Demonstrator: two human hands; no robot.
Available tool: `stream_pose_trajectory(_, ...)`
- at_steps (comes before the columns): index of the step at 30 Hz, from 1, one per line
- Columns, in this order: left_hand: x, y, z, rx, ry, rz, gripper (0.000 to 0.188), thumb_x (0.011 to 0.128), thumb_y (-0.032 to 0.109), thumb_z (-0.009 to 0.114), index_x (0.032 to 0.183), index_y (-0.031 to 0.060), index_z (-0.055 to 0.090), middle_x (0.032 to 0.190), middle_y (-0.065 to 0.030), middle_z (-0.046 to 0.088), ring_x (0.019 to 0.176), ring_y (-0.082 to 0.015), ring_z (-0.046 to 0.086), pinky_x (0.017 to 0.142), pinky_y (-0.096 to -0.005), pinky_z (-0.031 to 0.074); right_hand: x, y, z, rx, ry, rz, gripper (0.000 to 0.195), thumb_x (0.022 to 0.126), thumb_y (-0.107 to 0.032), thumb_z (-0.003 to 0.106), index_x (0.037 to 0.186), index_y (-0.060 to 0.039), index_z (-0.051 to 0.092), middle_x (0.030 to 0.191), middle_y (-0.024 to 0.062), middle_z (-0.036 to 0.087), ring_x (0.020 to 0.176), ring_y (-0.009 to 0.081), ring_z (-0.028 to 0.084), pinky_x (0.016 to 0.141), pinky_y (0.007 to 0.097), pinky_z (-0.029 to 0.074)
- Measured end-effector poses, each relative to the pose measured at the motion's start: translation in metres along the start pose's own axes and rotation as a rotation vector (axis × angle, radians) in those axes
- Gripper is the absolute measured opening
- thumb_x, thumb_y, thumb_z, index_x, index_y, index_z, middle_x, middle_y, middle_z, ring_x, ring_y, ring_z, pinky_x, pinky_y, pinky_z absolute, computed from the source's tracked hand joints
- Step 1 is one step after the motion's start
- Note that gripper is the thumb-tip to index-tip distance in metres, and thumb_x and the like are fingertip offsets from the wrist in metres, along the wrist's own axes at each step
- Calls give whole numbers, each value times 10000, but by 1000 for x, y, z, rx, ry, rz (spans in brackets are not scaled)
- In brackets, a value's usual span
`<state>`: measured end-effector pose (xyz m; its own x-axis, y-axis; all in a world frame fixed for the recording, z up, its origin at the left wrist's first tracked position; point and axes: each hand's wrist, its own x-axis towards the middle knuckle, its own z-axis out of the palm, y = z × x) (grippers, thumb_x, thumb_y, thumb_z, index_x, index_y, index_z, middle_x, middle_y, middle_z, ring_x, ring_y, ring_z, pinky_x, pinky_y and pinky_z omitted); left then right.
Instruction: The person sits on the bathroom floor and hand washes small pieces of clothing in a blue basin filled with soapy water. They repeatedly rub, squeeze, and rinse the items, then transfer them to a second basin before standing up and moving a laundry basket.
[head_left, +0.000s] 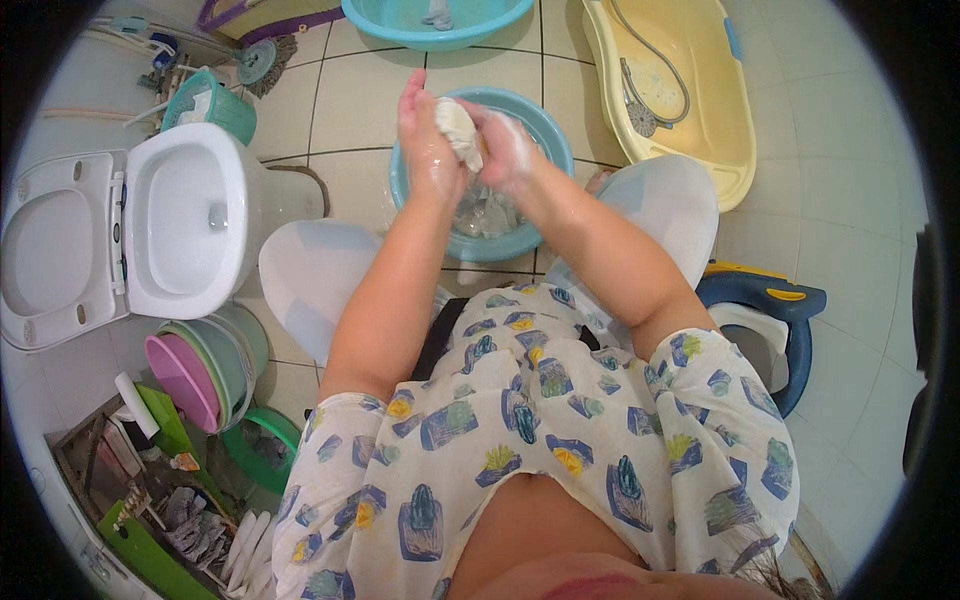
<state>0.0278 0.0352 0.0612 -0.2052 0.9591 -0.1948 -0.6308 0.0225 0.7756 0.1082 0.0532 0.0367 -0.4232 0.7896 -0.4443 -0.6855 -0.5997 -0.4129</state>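
Note:
A bunched white cloth (457, 131) is pressed between my two hands, above a blue plastic basin (555, 142). My left hand (433, 150) supports the cloth from the left, its fingers stretched away from me. From the right, my right hand (506, 146) grips it, with white suds over the back of the hand and the wrist. A small yellowish-brown patch shows by the right fingers; what it is cannot be told. Wet, pale cloth (491, 214) lies in water inside the basin, partly hidden by my hands and forearms.
A second blue basin (480, 37) holding a greyish cloth stands beyond. To the right are a yellow baby bathtub (712, 97) with a shower head (642, 120) and a dark-blue plastic seat (799, 337). A toilet (187, 217), stacked buckets (251, 352) and a green basin (262, 450) are left.

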Motion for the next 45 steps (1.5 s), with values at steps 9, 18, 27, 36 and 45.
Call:
stream_pose_trajectory(9, 4, 33, -19, -26, -51, 30, 455, 988, 276, 376, 1378, 48, 318, 970, -71, 543, 873, -169, 559, 773, -325, 483, -48, -27, 25, -437, -9, -52, 351, 932, -403, 505, 1017, -71, 579, 844, -1, 541, 622, 46, 444, 494, 182, 352)
stream_pose_trajectory(18, 2, 48, -28, -84, -255, 45, 459, 990, 267, 380, 1388, 57, 289, 855, -36, 548, 816, -131, 569, 727, -299, 482, -58, -41, 28, -583, -85, 52, 219, 907, -292, 581, 956, -78, 581, 677, -53, 461, 533, 18, 379, 438, 170, 275)
stream_pose_trajectory(27, -1, 53, -26, -7, -51, 122, 373, 991, 276, 392, 1270, 29, 404, 726, 28, 426, 655, -71, 451, 641, -226, 416, -62, -62, 35, -210, -174, -139, 168, 940, -247, 524, 913, -81, 538, 694, -37, 471, 506, 32, 360, 428, 174, 277)
stream_pose_trajectory(36, -11, 49, -7, 60, -257, -155, 286, 946, 292, 514, 1065, 36, 554, 792, 23, 529, 671, -51, 479, 620, -199, 428, -60, -71, 34, -97, -254, -153, 173, 956, -232, 487, 898, -77, 535, 704, -25, 505, 493, 21, 371, 399, 165, 274)
stream_pose_trajectory(45, -13, 40, 2, -91, -316, -280, 259, 954, 306, 491, 1045, 72, 554, 909, -16, 608, 809, -88, 583, 691, -243, 482, -61, -66, 37, -532, -71, -295, 244, 940, -212, 509, 1085, -21, 552, 812, 4, 555, 602, 39, 439, 506, 178, 352)
